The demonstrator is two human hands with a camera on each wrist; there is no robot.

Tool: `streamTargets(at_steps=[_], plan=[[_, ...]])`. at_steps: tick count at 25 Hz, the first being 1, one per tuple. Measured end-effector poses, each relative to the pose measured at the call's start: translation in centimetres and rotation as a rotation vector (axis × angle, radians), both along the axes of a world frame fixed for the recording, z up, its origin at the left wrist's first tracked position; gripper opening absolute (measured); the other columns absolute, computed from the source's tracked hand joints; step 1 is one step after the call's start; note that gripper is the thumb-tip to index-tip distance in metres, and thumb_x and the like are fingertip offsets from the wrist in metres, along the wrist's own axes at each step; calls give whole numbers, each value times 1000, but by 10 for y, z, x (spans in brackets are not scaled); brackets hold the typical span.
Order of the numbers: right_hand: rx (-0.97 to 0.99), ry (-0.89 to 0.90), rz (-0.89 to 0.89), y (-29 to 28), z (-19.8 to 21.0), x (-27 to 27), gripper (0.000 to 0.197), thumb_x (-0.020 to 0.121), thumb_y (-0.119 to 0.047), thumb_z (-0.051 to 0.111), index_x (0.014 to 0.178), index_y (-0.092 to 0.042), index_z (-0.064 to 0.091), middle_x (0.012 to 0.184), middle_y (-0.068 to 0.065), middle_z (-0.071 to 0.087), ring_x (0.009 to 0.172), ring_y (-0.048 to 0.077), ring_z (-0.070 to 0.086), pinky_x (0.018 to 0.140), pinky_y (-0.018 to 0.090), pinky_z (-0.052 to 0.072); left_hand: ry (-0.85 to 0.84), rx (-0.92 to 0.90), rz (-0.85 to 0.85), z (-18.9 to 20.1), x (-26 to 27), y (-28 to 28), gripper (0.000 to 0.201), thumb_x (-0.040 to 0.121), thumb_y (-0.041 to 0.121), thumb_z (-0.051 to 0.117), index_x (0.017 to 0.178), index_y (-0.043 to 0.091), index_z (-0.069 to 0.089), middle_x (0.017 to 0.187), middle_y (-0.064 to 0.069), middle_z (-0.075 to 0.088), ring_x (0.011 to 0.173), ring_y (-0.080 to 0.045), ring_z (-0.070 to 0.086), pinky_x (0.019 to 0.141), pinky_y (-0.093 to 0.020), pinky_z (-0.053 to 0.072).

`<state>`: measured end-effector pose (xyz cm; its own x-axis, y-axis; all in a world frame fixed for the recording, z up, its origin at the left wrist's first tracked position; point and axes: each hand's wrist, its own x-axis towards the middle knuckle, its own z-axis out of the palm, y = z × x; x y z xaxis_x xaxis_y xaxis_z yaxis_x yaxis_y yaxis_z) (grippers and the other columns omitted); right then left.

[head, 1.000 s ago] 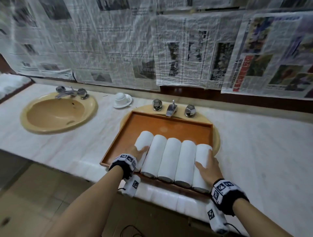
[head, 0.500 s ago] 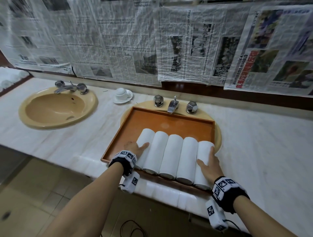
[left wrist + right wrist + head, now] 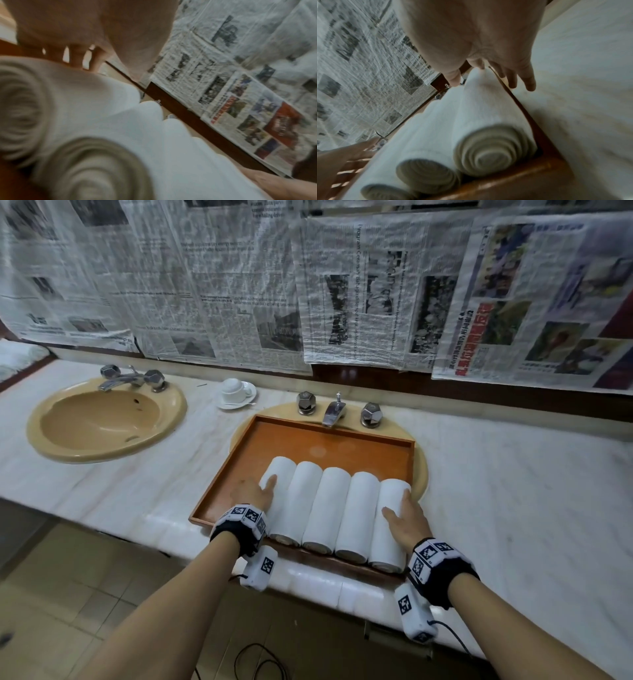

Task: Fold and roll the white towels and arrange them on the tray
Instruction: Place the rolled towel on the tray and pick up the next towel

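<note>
Several rolled white towels (image 3: 329, 508) lie side by side in the near half of an orange wooden tray (image 3: 308, 446). My left hand (image 3: 251, 493) presses flat against the outer side of the leftmost roll (image 3: 279, 474), thumb on top. On the far side, my right hand (image 3: 406, 523) rests with straight fingers on the rightmost roll (image 3: 390, 498), beside the tray's right wall. The left wrist view shows the left hand (image 3: 82, 33) above spiral roll ends (image 3: 96, 169). In the right wrist view the right hand (image 3: 479, 40) lies over the end roll (image 3: 489, 152) by the tray rim (image 3: 530, 175).
The tray sits over a beige basin with a chrome faucet (image 3: 334, 412) behind it. A second beige sink (image 3: 102, 419) lies to the left, with an upturned white cup (image 3: 236, 392) on a saucer between them. The marble counter (image 3: 513, 508) stretches right. Newspapers cover the wall.
Both hands stay pressed against the outer rolls; the row of towels has not visibly shifted. The head view has moved a little.
</note>
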<state>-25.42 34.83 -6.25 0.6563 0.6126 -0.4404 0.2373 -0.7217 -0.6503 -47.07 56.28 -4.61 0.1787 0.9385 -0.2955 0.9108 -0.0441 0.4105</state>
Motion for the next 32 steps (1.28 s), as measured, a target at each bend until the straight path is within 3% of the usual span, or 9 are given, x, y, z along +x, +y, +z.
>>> streamTargets(at_steps=[2, 4, 10, 15, 18, 21, 25, 30, 32], plan=[[30, -43, 37, -1, 11, 13, 42, 98, -37, 46, 134, -15, 47, 141, 16, 40, 127, 26, 42, 101, 33, 35, -151, 149, 63, 21, 19, -25, 55, 96, 49, 48, 128, 5, 54, 129, -17, 58, 117, -36, 54, 97, -43, 43], [125, -54, 25, -11, 30, 30, 27, 94, -33, 52, 111, -16, 63, 125, 14, 53, 114, 26, 51, 92, 31, 38, -302, 219, -9, 39, 56, -52, 41, 94, 40, 54, 122, 10, 60, 128, -11, 60, 116, -31, 55, 99, -42, 43], [344, -78, -143, -119, 87, 125, 32, 93, -27, 61, 122, -13, 64, 138, 7, 51, 127, 22, 48, 109, 31, 34, -485, 86, -432, 65, 244, -189, 22, 94, 26, 58, 105, 11, 70, 106, -4, 70, 101, -23, 63, 89, -32, 48], [300, -176, -446, -297, 69, 230, 28, 94, -19, 57, 120, -13, 64, 137, 4, 49, 124, 20, 50, 97, 19, 37, -517, -2, -829, 60, 399, -375, 16, 92, 22, 61, 96, 12, 73, 96, -1, 72, 95, -19, 64, 84, -25, 46], [42, -329, -633, -417, 32, 270, 33, 93, -15, 52, 125, -17, 58, 144, 3, 37, 132, 24, 37, 104, 37, 38, -472, -63, -1075, 48, 470, -485, 18, 93, 22, 61, 101, 11, 73, 102, -1, 71, 98, -18, 63, 83, -21, 43], [-321, -529, -772, -519, 11, 280, 51, 86, -15, 58, 135, -26, 45, 150, 2, 25, 136, 27, 24, 104, 46, 29, -424, -91, -1306, 28, 516, -575, 17, 92, 19, 61, 105, 14, 71, 109, -1, 69, 102, -19, 62, 88, -25, 45], [-528, -564, -871, -603, -6, 277, 50, 86, -20, 62, 131, -31, 44, 134, -1, 43, 126, 23, 38, 96, 44, 34, -290, -94, -1553, 9, 545, -655, 30, 91, 13, 60, 119, 24, 63, 128, 6, 57, 110, -18, 58, 93, -35, 47], [-133, -593, -815, -646, 0, 285, 25, 89, -3, 58, 109, -14, 69, 107, 6, 65, 103, 25, 60, 87, 32, 47, -152, -14, -1857, 2, 555, -692, 59, 82, 14, 73, 134, 31, 51, 137, 11, 49, 103, -21, 60, 88, -37, 51], [26, -595, -741, -641, 22, 296, 20, 88, -4, 61, 104, -11, 71, 105, 5, 66, 97, 21, 61, 85, 21, 44, -262, -71, -1782, 10, 557, -690, 43, 85, 16, 70, 125, 29, 60, 118, 6, 63, 94, -22, 64, 84, -36, 52]])
